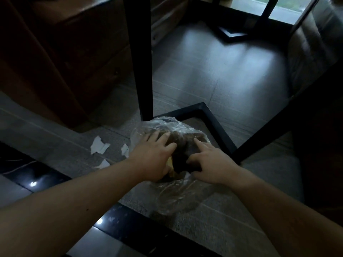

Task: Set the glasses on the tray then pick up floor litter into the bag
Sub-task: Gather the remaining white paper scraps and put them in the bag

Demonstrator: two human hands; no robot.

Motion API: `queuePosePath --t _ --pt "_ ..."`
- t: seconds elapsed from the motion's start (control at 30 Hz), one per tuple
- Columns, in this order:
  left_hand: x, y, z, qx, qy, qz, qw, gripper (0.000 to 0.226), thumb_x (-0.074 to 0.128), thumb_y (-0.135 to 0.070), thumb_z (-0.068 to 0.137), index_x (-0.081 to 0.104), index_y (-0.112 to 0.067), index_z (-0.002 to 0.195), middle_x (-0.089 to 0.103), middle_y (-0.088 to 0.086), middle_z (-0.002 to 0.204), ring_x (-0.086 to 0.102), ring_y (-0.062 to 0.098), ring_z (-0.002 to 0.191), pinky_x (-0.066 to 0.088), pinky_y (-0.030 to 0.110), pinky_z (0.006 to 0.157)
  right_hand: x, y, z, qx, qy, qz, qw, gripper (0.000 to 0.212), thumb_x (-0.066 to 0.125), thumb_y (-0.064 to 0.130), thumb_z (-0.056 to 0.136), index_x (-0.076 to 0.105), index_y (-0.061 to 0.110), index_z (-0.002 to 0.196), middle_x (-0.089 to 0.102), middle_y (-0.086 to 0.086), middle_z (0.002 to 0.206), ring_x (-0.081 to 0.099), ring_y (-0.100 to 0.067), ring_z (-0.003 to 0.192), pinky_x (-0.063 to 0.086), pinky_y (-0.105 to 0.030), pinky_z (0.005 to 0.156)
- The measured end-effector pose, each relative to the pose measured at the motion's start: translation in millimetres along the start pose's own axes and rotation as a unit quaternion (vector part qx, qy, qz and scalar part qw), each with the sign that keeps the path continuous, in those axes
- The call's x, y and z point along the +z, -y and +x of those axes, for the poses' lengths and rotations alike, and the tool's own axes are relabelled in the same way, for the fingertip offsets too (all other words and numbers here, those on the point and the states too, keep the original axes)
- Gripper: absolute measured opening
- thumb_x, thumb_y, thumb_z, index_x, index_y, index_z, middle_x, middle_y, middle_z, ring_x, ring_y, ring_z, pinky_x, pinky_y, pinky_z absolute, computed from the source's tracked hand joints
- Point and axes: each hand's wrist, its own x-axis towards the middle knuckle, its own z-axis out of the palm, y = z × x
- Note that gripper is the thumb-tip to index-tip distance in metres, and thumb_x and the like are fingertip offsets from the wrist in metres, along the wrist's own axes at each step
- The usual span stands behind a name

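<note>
A clear plastic bag point(178, 193) lies crumpled on the grey floor with dark brown stuff inside. Both my hands are on it. My left hand point(154, 158) presses down on its left side, fingers spread, with something yellow showing under the thumb. My right hand point(211, 164) rests on its right side with the index finger stretched out and the thumb pinching the plastic. Three torn white paper scraps lie on the floor left of the bag: a large one point(98, 145), a small one point(125, 149) and another point(104, 164). No glasses or tray are in view.
A black metal table leg point(138, 58) rises just behind the bag, and its black base frame point(215, 125) runs along the floor to the right. A brown wooden cabinet point(61, 58) stands at the left. A grey seat point(315, 51) is at the right. Glossy black tile strip point(42, 175) crosses near me.
</note>
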Motion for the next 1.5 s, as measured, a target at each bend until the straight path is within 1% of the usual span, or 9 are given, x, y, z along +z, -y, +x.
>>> queuePosePath --t 0.23,0.37,0.53,0.73,0.93,1.03,1.17,1.37,1.5 --pt "-49 -10 -26 -0.046 0.007 -0.022 0.999 0.062 0.051 -0.05 0.083 0.035 -0.023 0.136 0.033 0.012 0.15 0.032 0.031 0.135 0.034 0.047 0.105 -23 8 -27 -0.035 -0.094 0.08 0.992 0.044 0.053 0.052 0.081 0.053 0.035 0.122 0.04 -0.008 0.145 0.043 -0.028 0.128 0.045 -0.042 0.098" --pt "-82 0 -56 -0.076 0.006 -0.036 0.996 0.059 0.049 -0.051 0.084 0.038 -0.023 0.134 0.047 0.009 0.138 0.049 0.027 0.119 0.044 0.043 0.094 -45 35 -33 -0.055 -0.095 0.092 0.99 0.058 0.055 0.051 0.082 0.041 0.029 0.134 0.045 -0.003 0.136 0.048 -0.023 0.119 0.05 -0.041 0.091" --pt "-71 72 -83 -0.12 0.009 -0.002 0.993 0.054 0.046 -0.053 0.086 0.042 -0.022 0.13 0.053 0.003 0.127 0.052 0.022 0.11 0.046 0.04 0.089 -62 91 17 -0.089 -0.143 0.082 0.982 0.051 0.058 0.047 0.083 0.044 0.028 0.128 0.05 0.0 0.127 0.053 -0.019 0.109 0.05 -0.035 0.085" --pt "7 177 -121 -0.134 0.056 0.015 0.989 0.056 0.05 -0.055 0.084 0.042 -0.022 0.129 0.053 0.005 0.128 0.054 0.025 0.109 0.048 0.039 0.083 -29 187 102 -0.07 -0.148 0.103 0.981 0.047 0.061 0.042 0.083 0.045 0.024 0.123 0.049 -0.003 0.12 0.052 -0.021 0.104 0.049 -0.034 0.078" --pt "101 261 -118 -0.127 0.123 -0.026 0.984 0.05 0.052 -0.05 0.085 0.043 -0.021 0.124 0.053 0.006 0.123 0.054 0.026 0.105 0.05 0.04 0.076 59 247 178 -0.008 -0.091 0.191 0.977 0.03 0.057 0.038 0.087 0.048 0.022 0.111 0.048 -0.001 0.111 0.054 -0.021 0.094 0.043 -0.032 0.065" --pt "140 291 -109 -0.112 0.137 -0.036 0.983 0.043 0.053 -0.046 0.086 0.044 -0.021 0.12 0.053 0.005 0.119 0.054 0.026 0.101 0.048 0.038 0.069 113 243 213 0.064 0.009 0.208 0.976 0.041 0.056 0.04 0.091 0.045 0.023 0.127 0.044 -0.003 0.126 0.054 -0.025 0.104 0.048 -0.037 0.076" --pt "178 319 -93 -0.085 0.145 -0.052 0.985 0.035 0.053 -0.043 0.087 0.044 -0.021 0.112 0.052 0.006 0.114 0.054 0.026 0.097 0.045 0.036 0.064 168 238 244 0.136 0.064 0.2 0.968 0.053 0.057 0.045 0.091 0.036 0.029 0.136 0.037 -0.008 0.133 0.056 -0.03 0.101 0.051 -0.042 0.075" --pt "207 338 -76 -0.047 0.125 -0.044 0.99 0.052 0.054 -0.045 0.088 0.036 -0.021 0.131 0.046 0.007 0.127 0.053 0.026 0.101 0.046 0.035 0.062 203 250 281 0.127 0.078 0.169 0.974 0.062 0.059 0.041 0.091 0.027 0.026 0.142 0.03 -0.015 0.14 0.053 -0.04 0.107 0.05 -0.051 0.082" --pt "219 344 -60 -0.034 0.11 -0.058 0.992 0.053 0.053 -0.046 0.087 0.037 -0.021 0.131 0.045 0.008 0.128 0.054 0.027 0.099 0.04 0.033 0.061 208 250 287 0.094 0.127 0.162 0.974 0.041 0.051 0.02 0.097 0.038 0.013 0.136 0.033 -0.022 0.143 0.052 -0.042 0.106 0.046 -0.047 0.076"
